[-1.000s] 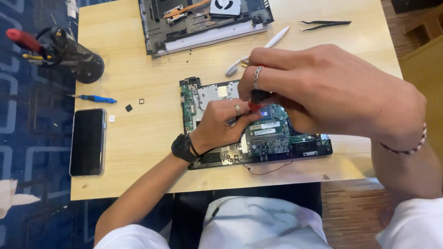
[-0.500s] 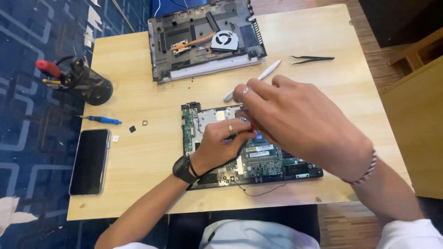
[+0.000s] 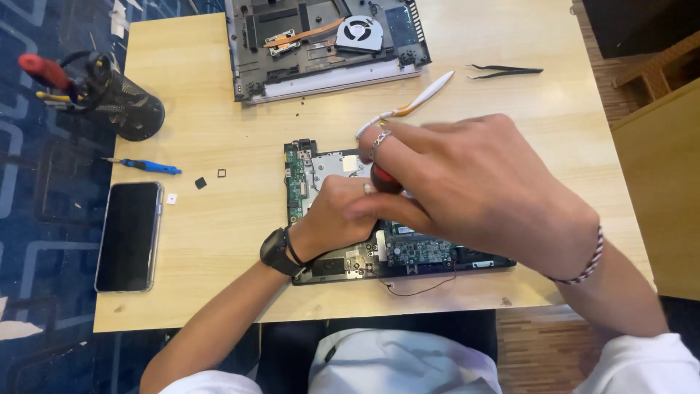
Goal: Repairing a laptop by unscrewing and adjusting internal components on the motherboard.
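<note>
A green laptop motherboard (image 3: 299,182) in a black frame lies on the wooden table (image 3: 219,241). My left hand (image 3: 337,215), with a black watch on the wrist, rests on the board's middle. My right hand (image 3: 474,182), wearing rings and a beaded bracelet, hovers over the board and grips the red handle of a screwdriver (image 3: 383,177) held upright; its tip is hidden behind my fingers.
An opened laptop base (image 3: 328,44) with fan and copper pipe sits at the back. A white pry tool (image 3: 415,102) and black tweezers (image 3: 507,71) lie nearby. At left are a mesh tool cup (image 3: 117,102), a blue screwdriver (image 3: 149,166), a phone (image 3: 130,235) and small loose parts (image 3: 200,182).
The camera view shifted, so the table sits lower and further right in frame. My right hand keeps turning over the board; my left hand stays on it.
</note>
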